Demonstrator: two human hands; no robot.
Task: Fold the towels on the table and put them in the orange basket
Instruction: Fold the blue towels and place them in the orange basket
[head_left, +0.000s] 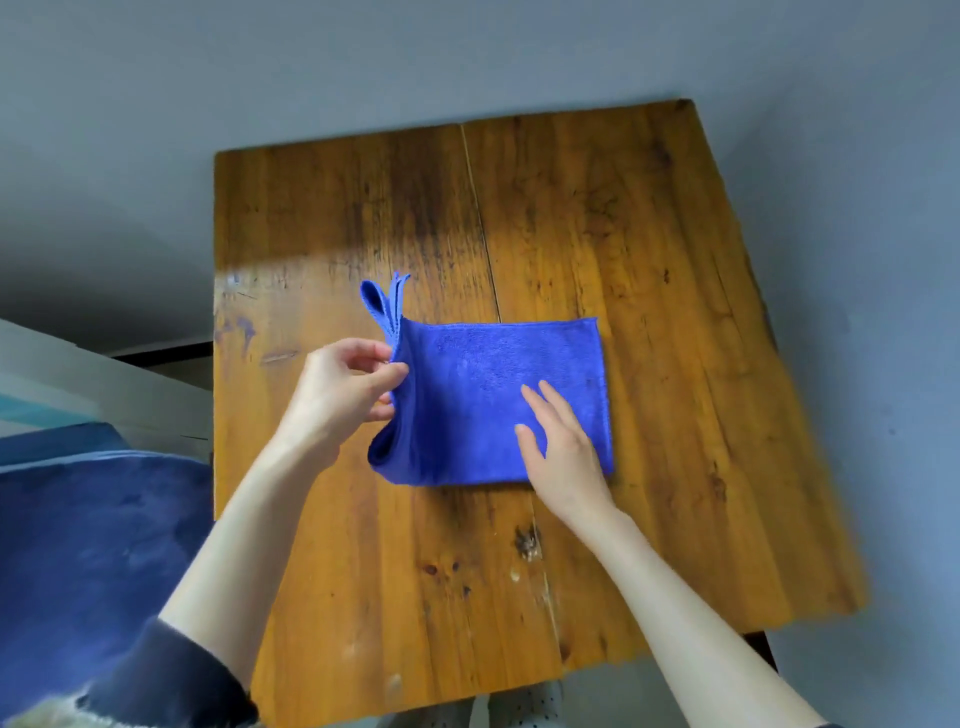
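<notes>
**Mid-fold: blue towel pinned and pinched on the table**

Nearest, the right hand (563, 441) lies flat with fingers spread, pressing the near right part of the blue towel (483, 395) onto the table (649, 234). To its left, the left hand (345, 387) pinches the towel's left edge, whose layers stand up just beyond its fingers. The step looks like a further fold. Next, that pinched edge likely needs carrying across toward the right hand. No orange basket is in view.
</notes>
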